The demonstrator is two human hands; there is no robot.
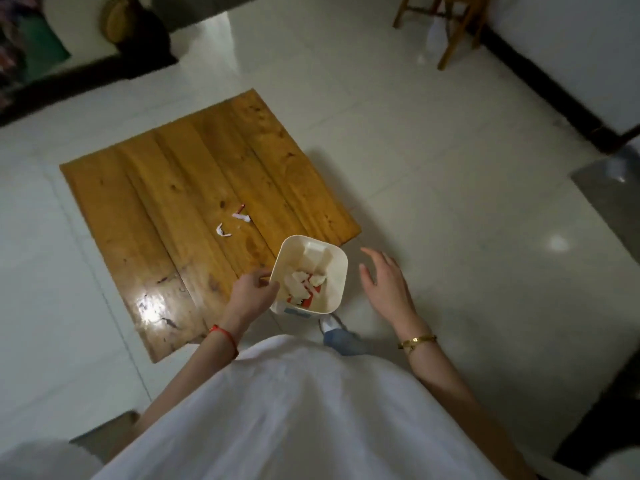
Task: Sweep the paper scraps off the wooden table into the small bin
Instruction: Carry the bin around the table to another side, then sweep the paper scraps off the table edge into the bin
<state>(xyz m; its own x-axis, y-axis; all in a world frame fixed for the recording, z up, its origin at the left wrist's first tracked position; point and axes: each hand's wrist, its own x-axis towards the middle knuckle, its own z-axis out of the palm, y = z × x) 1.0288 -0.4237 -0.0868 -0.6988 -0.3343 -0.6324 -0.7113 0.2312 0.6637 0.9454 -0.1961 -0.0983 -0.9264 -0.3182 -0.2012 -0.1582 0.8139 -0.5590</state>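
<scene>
While the left hand (254,292) pinches the small bin's (309,275) rim at the wooden table's (166,188) edge, the right hand (386,284) hovers open; remaining paper scraps (232,223) mid-table look featherlight, best brushed flat-palmed.

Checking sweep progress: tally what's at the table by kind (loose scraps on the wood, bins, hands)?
Loose paper scraps on the wooden table: 2, one and another
Small bin, scraps inside: 1
Hands: 2, left hand at the bin's rim, right hand open beside it
Total: 5
</scene>
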